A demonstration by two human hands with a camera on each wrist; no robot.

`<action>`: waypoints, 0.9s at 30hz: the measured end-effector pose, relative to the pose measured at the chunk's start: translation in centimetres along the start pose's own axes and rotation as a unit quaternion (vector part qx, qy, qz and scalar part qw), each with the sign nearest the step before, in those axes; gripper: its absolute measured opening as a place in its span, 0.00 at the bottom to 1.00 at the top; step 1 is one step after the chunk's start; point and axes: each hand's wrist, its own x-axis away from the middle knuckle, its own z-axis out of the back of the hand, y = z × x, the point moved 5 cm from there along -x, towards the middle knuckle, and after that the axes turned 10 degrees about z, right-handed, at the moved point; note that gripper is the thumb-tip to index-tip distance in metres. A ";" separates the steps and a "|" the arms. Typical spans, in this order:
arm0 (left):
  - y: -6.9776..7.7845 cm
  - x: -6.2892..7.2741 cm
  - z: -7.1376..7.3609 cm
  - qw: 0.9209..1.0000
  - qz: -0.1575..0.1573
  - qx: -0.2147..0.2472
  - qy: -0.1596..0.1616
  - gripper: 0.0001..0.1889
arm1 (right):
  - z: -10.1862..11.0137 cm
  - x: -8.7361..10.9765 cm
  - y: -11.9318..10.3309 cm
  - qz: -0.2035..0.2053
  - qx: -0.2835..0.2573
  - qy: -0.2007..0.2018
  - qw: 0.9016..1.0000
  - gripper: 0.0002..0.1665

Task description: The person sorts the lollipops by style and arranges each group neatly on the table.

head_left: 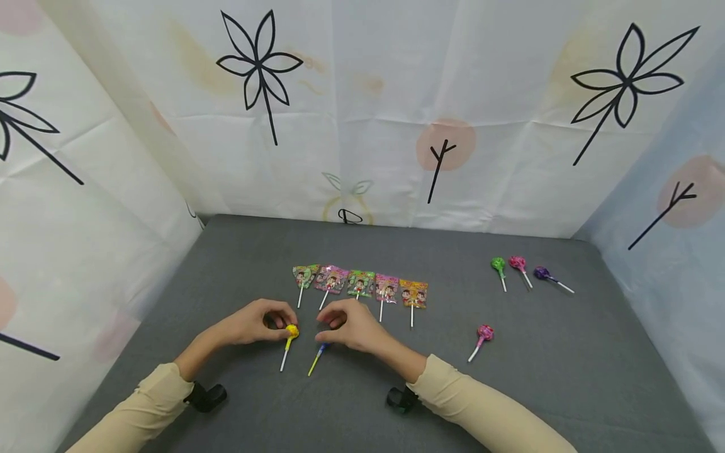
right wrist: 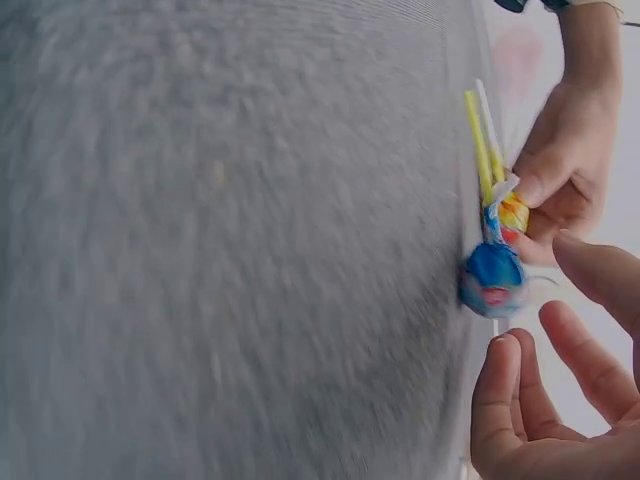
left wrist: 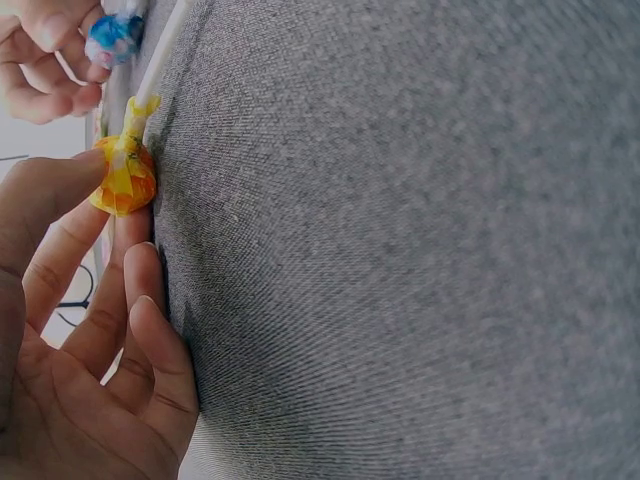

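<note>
My left hand [head_left: 257, 322] pinches a yellow-wrapped lollipop [head_left: 291, 331] by its round head, thumb on one side and fingers on the other. Its white stick points toward me along the grey table. In the left wrist view the yellow and orange wrapper [left wrist: 124, 180] shows between thumb and fingertips. Close to its right lies a blue-wrapped lollipop [right wrist: 492, 278] with a yellow stick. My right hand [head_left: 352, 324] is spread around that blue head, thumb and fingers apart, and a gap shows between them and the candy in the right wrist view.
Behind my hands runs a row of several flat-wrapped lollipops [head_left: 387, 288] on white sticks. Off to the right lie green [head_left: 498, 264], pink [head_left: 517, 262] and purple [head_left: 542, 273] lollipops, with another pink one [head_left: 485, 332] nearer me. Patterned cloth walls [head_left: 374, 157] enclose the table.
</note>
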 end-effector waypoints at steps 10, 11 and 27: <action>0.1 0.1 0.3 1.000 -0.001 0.002 -0.001 0.07 | 2.0 0.8 0.4 0.004 -0.007 -0.030 1.000 0.16; 0.1 0.1 0.3 1.000 0.000 0.002 -0.001 0.07 | 1.9 0.8 0.6 0.007 -0.004 -0.035 0.999 0.15; 0.0 0.1 0.0 1.000 -0.002 0.004 0.002 0.06 | -0.5 -0.3 0.3 0.032 0.035 -0.054 0.997 0.09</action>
